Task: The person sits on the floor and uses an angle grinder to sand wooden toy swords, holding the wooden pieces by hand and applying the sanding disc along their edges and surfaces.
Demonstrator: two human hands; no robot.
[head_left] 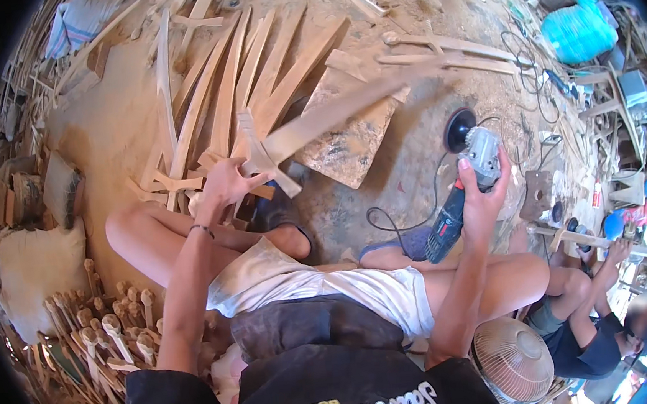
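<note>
My left hand (227,186) grips a wooden sword (346,113) near its crossguard. The blade points up and to the right, its far end blurred, above a worn wooden board (351,144) on the ground. My right hand (483,199) is wrapped round an angle grinder (449,226) with a grey head and a dark blue body. Its round dark disc (459,130) faces the blade side, apart from the sword. A black cord (399,226) curls on the ground beside the grinder. Whether the disc is spinning cannot be told.
Several wooden swords (251,77) lie fanned out ahead, and more (472,50) at the far right. Bundled round-ended sticks (119,327) stand at my left by a pale sack (43,265). A round ribbed cage (513,358) is at my right, near another person (581,333) holding a sword.
</note>
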